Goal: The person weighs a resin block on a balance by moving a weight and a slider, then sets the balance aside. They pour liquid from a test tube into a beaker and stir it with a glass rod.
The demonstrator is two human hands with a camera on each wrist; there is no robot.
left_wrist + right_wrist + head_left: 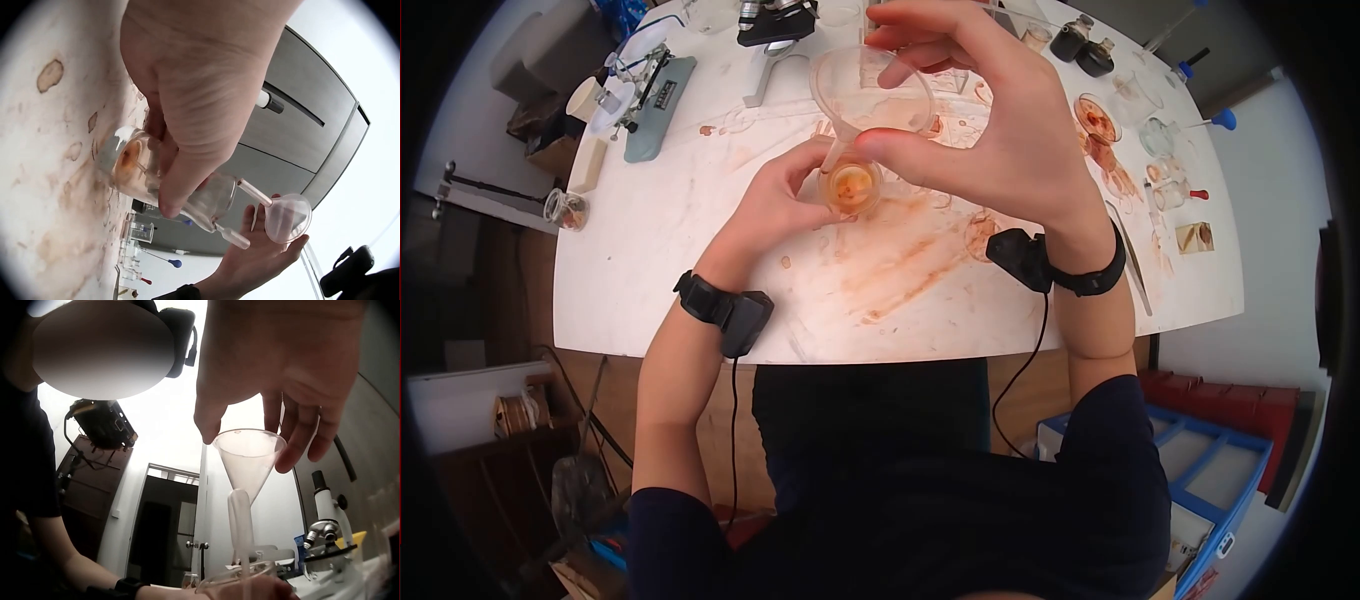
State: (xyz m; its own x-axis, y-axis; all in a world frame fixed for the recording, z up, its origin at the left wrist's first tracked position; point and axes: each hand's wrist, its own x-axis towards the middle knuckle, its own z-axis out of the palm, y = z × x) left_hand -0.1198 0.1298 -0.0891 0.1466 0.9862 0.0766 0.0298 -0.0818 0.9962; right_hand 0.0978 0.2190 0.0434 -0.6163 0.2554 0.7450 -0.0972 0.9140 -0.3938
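Note:
My left hand (pixel 775 195) grips a clear glass vessel (pixel 128 165) around its middle, low over the table. Orange-brown matter (pixel 852 186) lies at its bottom. A plastic dropper (pixel 233 236) stands in the vessel, its bulb sticking out past the rim. Above the mouth, my right hand (pixel 1020 130) holds a clear plastic funnel (pixel 250 456) by its wide rim, between thumb and fingers. The funnel's stem (pixel 253 190) points down toward the vessel's rim (pixel 219 582). In the right wrist view the dropper bulb overlaps the funnel's cone.
Orange-brown stains mark the white table (pixel 700 270). A balance scale (pixel 658 110) stands left, with a small glass jar (pixel 566 210) near the edge. A microscope (pixel 775 22) is at the back. Dark bottles (pixel 1072 40), a stained dish (pixel 1097 118) and tweezers (pixel 1130 258) lie to the right.

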